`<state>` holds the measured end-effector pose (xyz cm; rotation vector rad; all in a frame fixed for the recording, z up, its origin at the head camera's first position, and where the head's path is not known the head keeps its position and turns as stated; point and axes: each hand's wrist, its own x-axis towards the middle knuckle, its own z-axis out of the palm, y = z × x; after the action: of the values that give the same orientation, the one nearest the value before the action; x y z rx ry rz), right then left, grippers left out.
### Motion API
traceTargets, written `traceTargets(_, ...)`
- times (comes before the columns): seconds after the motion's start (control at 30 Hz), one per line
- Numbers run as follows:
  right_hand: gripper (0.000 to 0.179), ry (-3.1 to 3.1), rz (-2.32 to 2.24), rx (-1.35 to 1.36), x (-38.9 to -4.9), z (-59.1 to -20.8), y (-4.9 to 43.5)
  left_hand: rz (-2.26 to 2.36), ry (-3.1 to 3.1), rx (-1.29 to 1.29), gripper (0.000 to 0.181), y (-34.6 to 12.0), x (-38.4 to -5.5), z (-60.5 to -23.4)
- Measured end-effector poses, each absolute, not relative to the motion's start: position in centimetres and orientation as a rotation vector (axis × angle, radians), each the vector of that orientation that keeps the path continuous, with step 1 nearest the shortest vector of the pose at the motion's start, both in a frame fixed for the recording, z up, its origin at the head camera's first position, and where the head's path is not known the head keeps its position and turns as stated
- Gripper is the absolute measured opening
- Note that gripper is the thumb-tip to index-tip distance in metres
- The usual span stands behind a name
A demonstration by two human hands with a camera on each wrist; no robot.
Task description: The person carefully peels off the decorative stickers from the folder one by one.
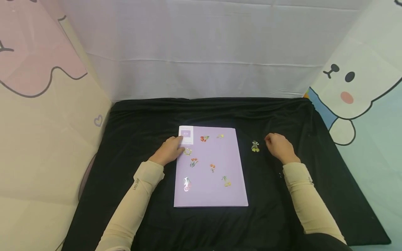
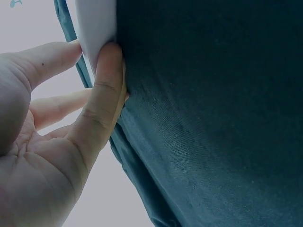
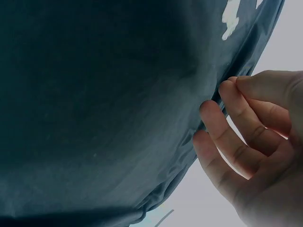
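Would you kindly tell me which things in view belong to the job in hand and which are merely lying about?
Part of the job, it seems:
purple folder, touched by the left hand
stickers on it
loose yellow-flowered sticker nearest the right hand

Just lying or hanging about:
black cloth underneath
cartoon-printed backdrop

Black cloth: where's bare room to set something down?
The black cloth looks bare below the purple folder, between the sleeves; left of the left hand; and between folder and white backdrop. Crowded: between folder and right hand, where a yellow-flower sticker lies.
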<state>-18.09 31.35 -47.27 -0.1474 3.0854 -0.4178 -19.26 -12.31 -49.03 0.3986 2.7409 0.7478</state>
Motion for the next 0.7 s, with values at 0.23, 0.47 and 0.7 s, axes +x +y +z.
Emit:
traceTargets(0.23,0.021,3.089,-0.406,-0.137,-17.9,-47.2,31.5,0.76,2.74,0.382,0.055,-12.4,-19.3,-49.2)
traceTargets(0.47,0.02,3.101,-0.431,-0.167,-18.2,-46.9,31.1,0.763,2.739,0.389,0.054,-12.4,-19.3,-49.3)
traceTargets(0.7,0.018,3.073,-0.457,-0.189,-19.2,-46.9,29.3,0.762,2.744,0.386,0.055,-12.3,-19.3,-49.4)
